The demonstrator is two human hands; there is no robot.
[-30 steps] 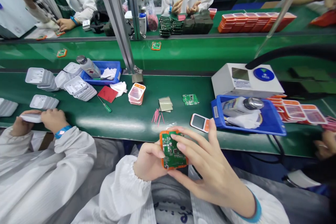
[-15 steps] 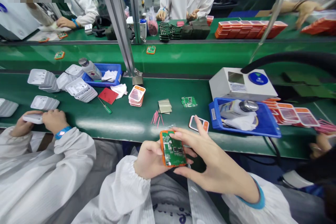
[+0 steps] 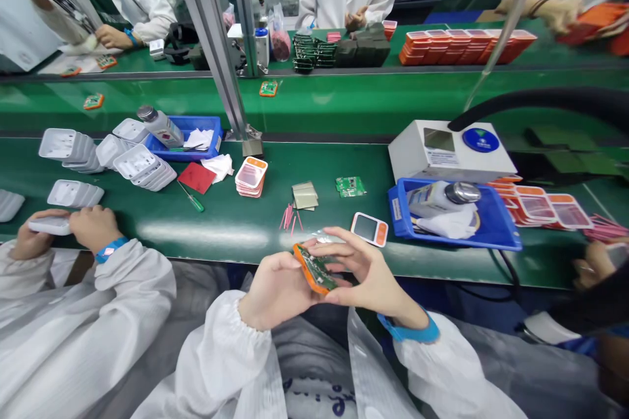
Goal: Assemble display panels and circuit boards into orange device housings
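Observation:
A green circuit board in an orange frame (image 3: 314,272) is tilted on edge between my two hands, above my lap. My left hand (image 3: 278,291) grips its left side, the thumb along the orange rim. From the right, my right hand (image 3: 376,278) has its thumb at the lower corner and its fingers over the board's face, partly hiding it. A piece of clear film (image 3: 322,236) shows by the upper edge. Just beyond, a white-and-orange housing with a screen (image 3: 369,229) lies on the bench, near several pink strips (image 3: 289,216).
A bare green circuit board (image 3: 350,186) and grey pads (image 3: 305,196) lie ahead. To the right stand a blue tray (image 3: 501,236) and a white machine (image 3: 447,150); to the left, stacked orange-and-white covers (image 3: 251,177) and a screwdriver (image 3: 196,203). A co-worker's hands (image 3: 95,229) work at far left.
The framed board has turned from facing me to a steep tilt. My right hand has drawn in to the left and closed on it. The view has shifted slightly.

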